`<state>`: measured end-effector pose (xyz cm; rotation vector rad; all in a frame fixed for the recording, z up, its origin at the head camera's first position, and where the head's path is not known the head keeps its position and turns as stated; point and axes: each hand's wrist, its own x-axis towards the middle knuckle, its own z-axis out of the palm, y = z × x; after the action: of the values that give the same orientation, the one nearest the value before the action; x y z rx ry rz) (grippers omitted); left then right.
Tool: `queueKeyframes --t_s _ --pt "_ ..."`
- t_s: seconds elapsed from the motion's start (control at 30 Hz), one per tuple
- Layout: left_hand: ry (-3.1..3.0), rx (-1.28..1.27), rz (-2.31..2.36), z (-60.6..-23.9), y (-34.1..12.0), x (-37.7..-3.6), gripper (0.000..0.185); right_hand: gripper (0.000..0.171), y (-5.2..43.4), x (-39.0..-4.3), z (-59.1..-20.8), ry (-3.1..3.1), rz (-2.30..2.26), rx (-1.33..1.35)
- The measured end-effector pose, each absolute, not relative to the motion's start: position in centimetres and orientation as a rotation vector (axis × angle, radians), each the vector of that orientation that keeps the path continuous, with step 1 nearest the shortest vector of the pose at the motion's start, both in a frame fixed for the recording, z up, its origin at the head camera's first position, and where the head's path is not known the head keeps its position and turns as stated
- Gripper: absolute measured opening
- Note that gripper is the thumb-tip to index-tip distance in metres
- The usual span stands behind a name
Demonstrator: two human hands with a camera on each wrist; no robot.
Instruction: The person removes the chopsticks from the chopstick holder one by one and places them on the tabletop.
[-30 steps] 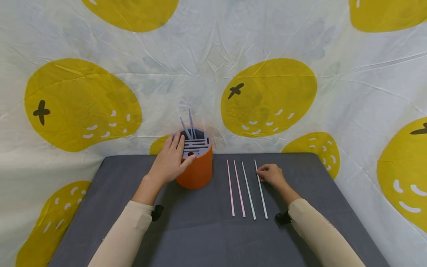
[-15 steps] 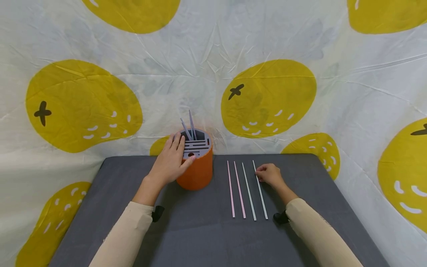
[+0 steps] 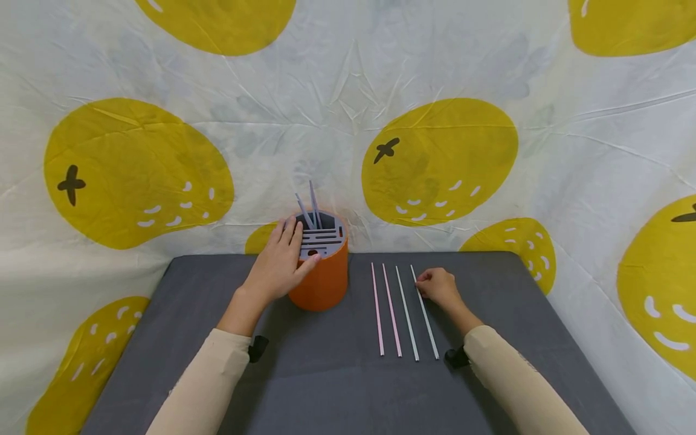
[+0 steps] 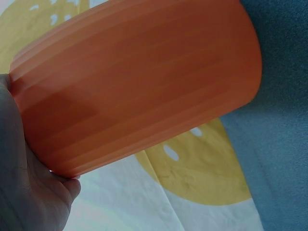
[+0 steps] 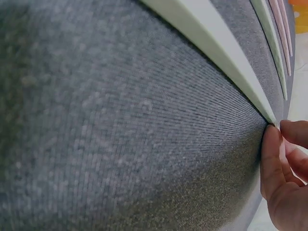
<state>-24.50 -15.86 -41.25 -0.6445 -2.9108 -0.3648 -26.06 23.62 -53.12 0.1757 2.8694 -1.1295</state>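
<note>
An orange cup with a grey slotted lid stands at the back of the grey mat. Two pale straws stick out of the lid. My left hand holds the cup, fingers over its rim and thumb on its side; the left wrist view shows the cup wall against my palm. Two pink straws and two white straws lie side by side to the cup's right. My right hand pinches the far end of the rightmost white straw, fingertips at that straw.
A white cloth with big yellow fruit prints hangs behind and around the mat. The mat's edges drop off left and right. A bare stretch of mat lies in front of the cup and straws.
The far end of the rightmost white straw has shifted slightly left, towards its neighbour, with my right hand. The left hand stays on the cup.
</note>
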Motion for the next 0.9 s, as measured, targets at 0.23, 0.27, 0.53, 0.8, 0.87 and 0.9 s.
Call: queueKeyframes --t_s 0.23,0.27,0.53,0.8,0.87,0.9 --pt "-2.912 -0.649 -0.37 -41.1 -15.8 -24.4 0.087 0.014 23.8 -26.3 -52.8 2.907 -1.13 0.125" --pt "-2.912 -0.651 -0.369 -41.1 -15.8 -24.4 0.087 0.014 23.8 -26.4 -52.6 2.913 -1.137 0.113" --pt "-2.909 -0.659 -0.368 -41.0 -15.9 -24.4 0.087 0.017 23.8 -27.2 -50.3 3.003 -1.127 0.027" --pt "-2.91 -0.66 -0.356 -41.1 -15.8 -24.5 0.087 0.02 22.1 -27.9 -47.5 2.982 -1.236 -0.117" --pt "-2.911 -0.658 -0.356 -41.1 -15.9 -24.5 0.087 0.02 21.3 -28.2 -46.6 2.972 -1.278 -0.154" --pt "-2.91 -0.657 -0.358 -41.1 -15.9 -24.5 0.087 0.021 20.9 -28.3 -46.1 2.965 -1.297 -0.173"
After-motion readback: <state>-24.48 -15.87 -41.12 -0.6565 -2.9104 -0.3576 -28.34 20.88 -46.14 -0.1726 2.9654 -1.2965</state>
